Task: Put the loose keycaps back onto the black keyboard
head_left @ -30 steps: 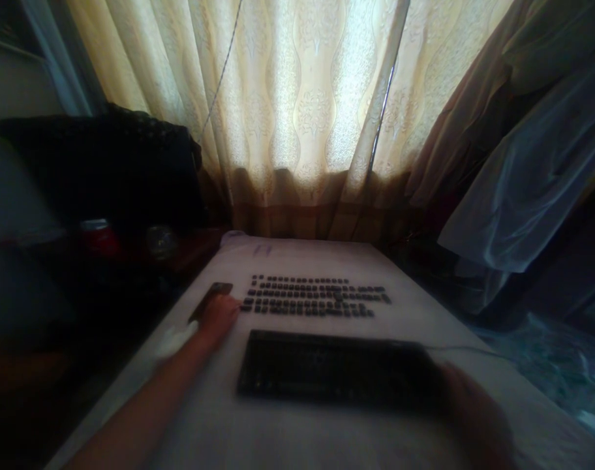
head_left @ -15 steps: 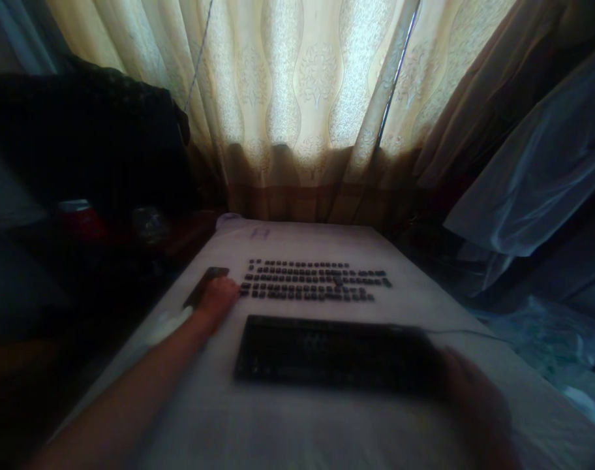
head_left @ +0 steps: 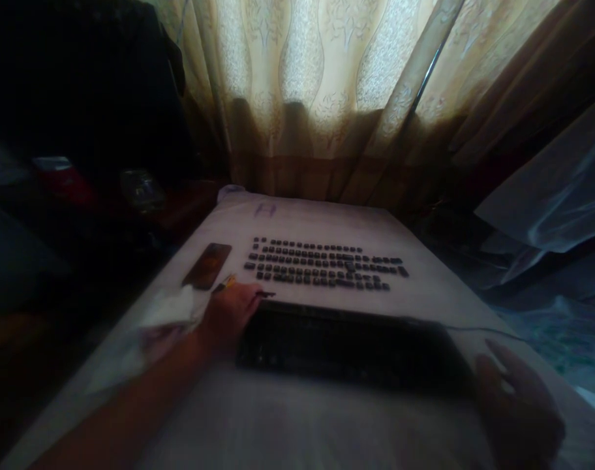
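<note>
A black keyboard (head_left: 346, 349) without its caps lies across the white-covered table (head_left: 327, 431). Behind it the loose keycaps (head_left: 327, 264) are laid out in rows. My left hand (head_left: 229, 313) rests at the keyboard's far left corner, fingers closed round a small tool (head_left: 225, 283) with a yellowish handle; a thin dark tip sticks out to the right. My right hand (head_left: 517, 405) lies at the keyboard's right end, dark and blurred, fingers stretched out and holding nothing I can see.
A dark phone (head_left: 207, 264) lies left of the keycaps, and a crumpled white cloth (head_left: 165, 313) sits by my left wrist. A thin cable (head_left: 493, 331) leaves the keyboard's right end. Curtains (head_left: 327, 85) hang behind the table; dark clutter with a red can (head_left: 62, 179) stands at the left.
My left hand has pulled back from beside the phone to the keyboard's left corner and now shows a small tool. My right hand has slid off the keyboard's end. The view has tilted down.
</note>
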`<state>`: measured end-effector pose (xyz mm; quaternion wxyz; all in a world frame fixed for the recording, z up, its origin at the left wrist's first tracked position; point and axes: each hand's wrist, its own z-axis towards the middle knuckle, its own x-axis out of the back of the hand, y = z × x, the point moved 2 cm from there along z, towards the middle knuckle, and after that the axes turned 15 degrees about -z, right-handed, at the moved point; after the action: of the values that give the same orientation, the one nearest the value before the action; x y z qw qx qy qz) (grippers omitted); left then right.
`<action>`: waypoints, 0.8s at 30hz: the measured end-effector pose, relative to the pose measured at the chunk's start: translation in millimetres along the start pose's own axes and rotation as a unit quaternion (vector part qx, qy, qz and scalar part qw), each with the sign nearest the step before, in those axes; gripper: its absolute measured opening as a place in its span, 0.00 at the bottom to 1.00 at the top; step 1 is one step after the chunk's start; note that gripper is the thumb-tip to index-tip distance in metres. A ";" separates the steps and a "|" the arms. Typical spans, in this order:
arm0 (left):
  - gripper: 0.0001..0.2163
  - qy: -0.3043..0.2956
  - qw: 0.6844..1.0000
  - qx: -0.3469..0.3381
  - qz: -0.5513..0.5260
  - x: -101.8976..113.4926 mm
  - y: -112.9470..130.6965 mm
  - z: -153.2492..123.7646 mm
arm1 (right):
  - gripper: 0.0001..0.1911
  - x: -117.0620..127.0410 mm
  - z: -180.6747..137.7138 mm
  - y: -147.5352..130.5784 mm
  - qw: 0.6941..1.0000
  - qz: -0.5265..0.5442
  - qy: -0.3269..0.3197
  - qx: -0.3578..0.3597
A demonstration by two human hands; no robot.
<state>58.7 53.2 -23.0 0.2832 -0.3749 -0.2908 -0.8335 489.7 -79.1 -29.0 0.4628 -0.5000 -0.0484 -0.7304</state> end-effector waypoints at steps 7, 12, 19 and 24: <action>0.09 0.041 0.993 -0.080 -0.076 0.8 28.2 -25.6 | 0.11 27.6 -49.4 -130.2 0.891 0.203 -0.080 0.399; 0.07 0.035 0.990 -0.095 -0.095 4.2 32.0 -35.2 | 0.12 13.8 -92.4 -190.5 0.849 0.245 -0.151 0.443; 0.06 0.023 0.985 -0.133 -0.107 11.5 46.4 -30.2 | 0.14 4.7 -114.7 -198.7 0.840 0.256 -0.157 0.451; 0.06 0.016 0.986 -0.121 -0.112 8.5 50.4 -32.0 | 0.11 0.8 -119.7 -201.6 0.837 0.272 -0.157 0.448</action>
<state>73.9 -5.1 -20.1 0.1450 -0.3580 -0.2232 -0.8950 261.5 -29.2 -8.6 0.8028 -0.3388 -0.3044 -0.3848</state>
